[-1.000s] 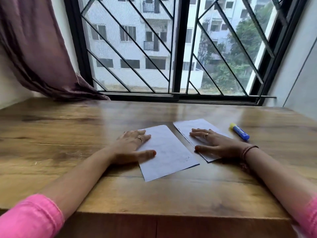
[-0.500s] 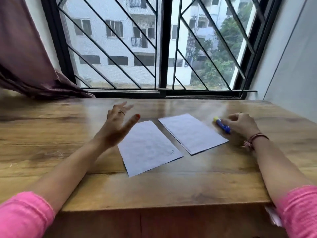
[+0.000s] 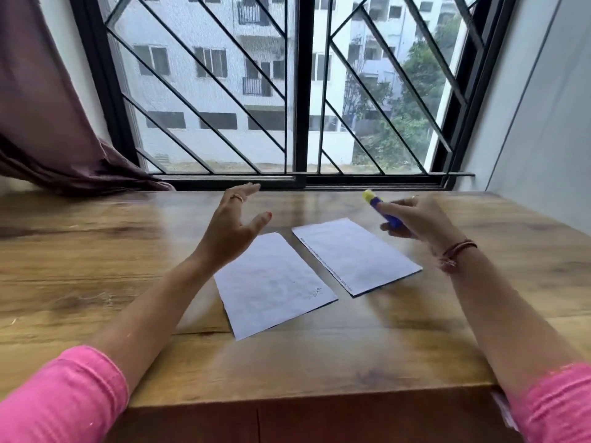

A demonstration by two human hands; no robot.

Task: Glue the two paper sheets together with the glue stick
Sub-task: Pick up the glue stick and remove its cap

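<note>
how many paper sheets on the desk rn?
2. Left sheet lies flat near the open left hand; right sheet lies beside it, apart, near the right hand holding the glue stick. None visibly hidden.

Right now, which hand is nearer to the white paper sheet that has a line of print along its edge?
Right. The right hand hovers above that white paper sheet, at its far right corner, with the blue and yellow glue stick in its grip. The left hand hangs open beyond the other sheet.

Your single head-worn view looked forward and down across the wooden table [image 3: 96, 251] from its near edge, close in, facing the barred window [image 3: 297, 91] beyond its far edge.
</note>
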